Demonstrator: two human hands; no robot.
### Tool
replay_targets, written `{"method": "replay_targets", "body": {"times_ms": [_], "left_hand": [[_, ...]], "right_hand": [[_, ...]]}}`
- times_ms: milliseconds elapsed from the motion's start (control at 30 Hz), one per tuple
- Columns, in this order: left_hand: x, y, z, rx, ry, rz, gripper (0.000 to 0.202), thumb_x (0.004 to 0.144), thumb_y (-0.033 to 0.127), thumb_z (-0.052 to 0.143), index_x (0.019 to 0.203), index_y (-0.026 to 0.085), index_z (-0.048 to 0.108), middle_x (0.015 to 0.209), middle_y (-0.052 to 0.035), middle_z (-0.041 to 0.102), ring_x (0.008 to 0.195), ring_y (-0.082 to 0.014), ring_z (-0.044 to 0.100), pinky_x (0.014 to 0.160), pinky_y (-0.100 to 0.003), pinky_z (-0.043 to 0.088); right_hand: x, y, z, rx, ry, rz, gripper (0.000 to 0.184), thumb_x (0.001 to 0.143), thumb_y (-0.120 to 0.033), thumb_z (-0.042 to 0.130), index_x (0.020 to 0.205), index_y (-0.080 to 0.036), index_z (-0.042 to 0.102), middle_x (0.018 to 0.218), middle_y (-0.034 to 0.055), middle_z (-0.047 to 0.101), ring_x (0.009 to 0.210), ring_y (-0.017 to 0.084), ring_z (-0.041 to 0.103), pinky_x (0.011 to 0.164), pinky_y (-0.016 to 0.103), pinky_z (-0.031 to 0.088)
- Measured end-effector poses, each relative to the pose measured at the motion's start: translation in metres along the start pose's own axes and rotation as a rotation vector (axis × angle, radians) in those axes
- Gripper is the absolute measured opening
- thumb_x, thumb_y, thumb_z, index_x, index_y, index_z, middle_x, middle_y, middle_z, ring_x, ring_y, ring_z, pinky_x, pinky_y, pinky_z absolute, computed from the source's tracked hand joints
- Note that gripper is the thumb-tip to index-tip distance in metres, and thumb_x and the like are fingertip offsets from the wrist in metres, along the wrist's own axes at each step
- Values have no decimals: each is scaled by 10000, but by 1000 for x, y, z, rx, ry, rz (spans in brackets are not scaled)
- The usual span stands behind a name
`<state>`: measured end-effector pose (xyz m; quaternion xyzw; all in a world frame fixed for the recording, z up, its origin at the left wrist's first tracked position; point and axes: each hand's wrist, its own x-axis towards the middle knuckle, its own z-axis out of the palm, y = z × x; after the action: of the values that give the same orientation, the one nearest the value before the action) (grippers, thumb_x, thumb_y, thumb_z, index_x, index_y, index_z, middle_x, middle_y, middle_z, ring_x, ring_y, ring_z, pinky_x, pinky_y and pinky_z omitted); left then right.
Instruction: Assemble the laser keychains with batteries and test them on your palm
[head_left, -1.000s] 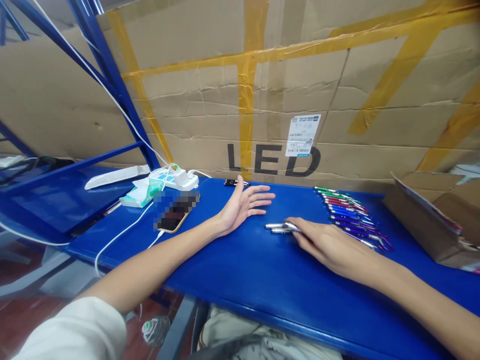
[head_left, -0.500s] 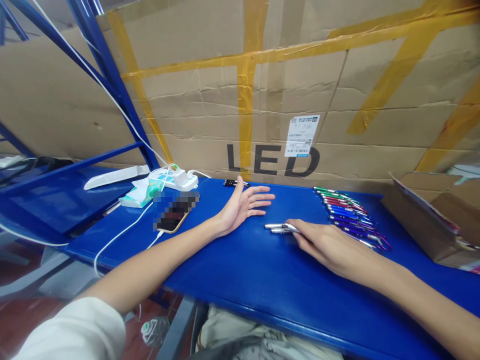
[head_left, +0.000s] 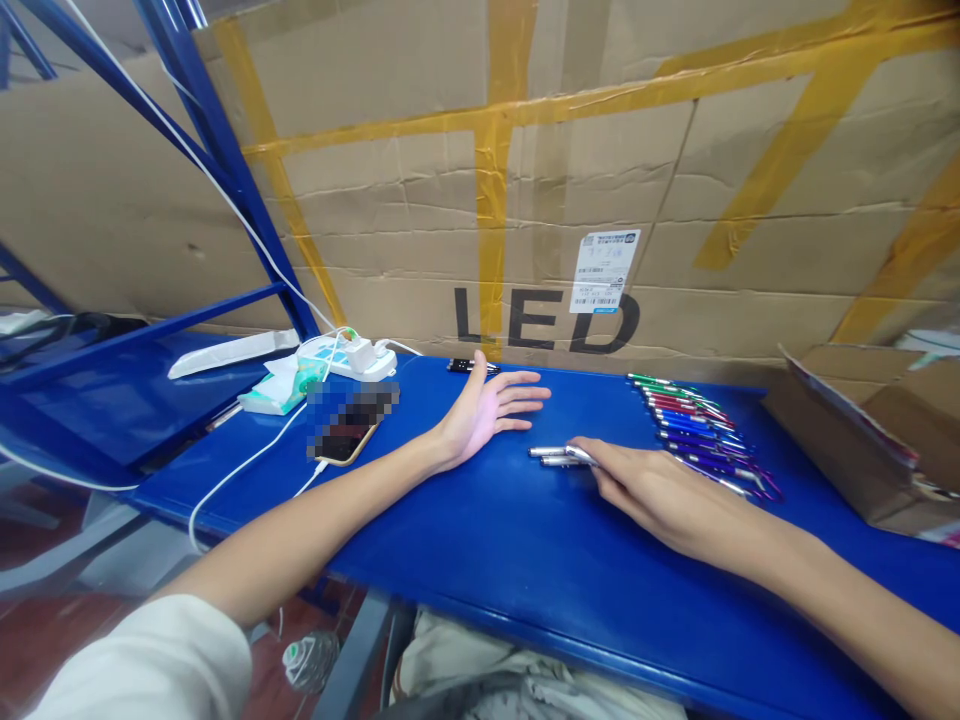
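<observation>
My left hand (head_left: 487,412) rests on the blue table (head_left: 480,540) with the palm turned up and the fingers stretched out, holding nothing. My right hand (head_left: 649,488) lies palm down just to its right, fingers flat over a few silver pens (head_left: 551,456) whose ends stick out to the left. A row of several coloured pens (head_left: 697,428), green, red, blue and purple, lies side by side beyond my right hand.
A phone (head_left: 346,432) on a white cable, a tissue pack (head_left: 279,392) and a white power strip (head_left: 352,356) sit at the table's left. A small black object (head_left: 466,366) lies by the big cardboard wall (head_left: 540,200). An open carton (head_left: 870,430) stands at right.
</observation>
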<state>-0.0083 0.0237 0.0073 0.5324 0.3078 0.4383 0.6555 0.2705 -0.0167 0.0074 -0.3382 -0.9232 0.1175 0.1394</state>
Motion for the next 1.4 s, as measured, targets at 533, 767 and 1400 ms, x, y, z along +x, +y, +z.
{"method": "replay_targets", "body": {"times_ms": [533,767,1400], "left_hand": [[-2,3,2,11,-2,-9,925,1012,872,181,1427,186,644,1534,-194,652,1448,-372,577,1136,-490,488],[-1,3,3,11,15,-3,920,1007,875,205,1419,181,648,1525,-204,655,1442,-378,580,1145,-504,483],[-3,4,3,11,-12,-3,919,1004,880,212,1428,190,647,1532,-196,652,1451,-384,569,1145,-510,478]], "right_hand": [[2,-3,-3,5,24,-21,269,1147,-362,410,1232,-270,648,1002,63,785,822,240,750,752,337,544],[1,-8,-6,-29,-55,-28,269,1155,-322,362,1163,-261,624,925,44,759,750,235,729,671,335,472],[0,-12,-9,35,-78,28,258,1156,-339,346,1272,-261,563,1006,63,760,805,242,734,696,346,487]]}}
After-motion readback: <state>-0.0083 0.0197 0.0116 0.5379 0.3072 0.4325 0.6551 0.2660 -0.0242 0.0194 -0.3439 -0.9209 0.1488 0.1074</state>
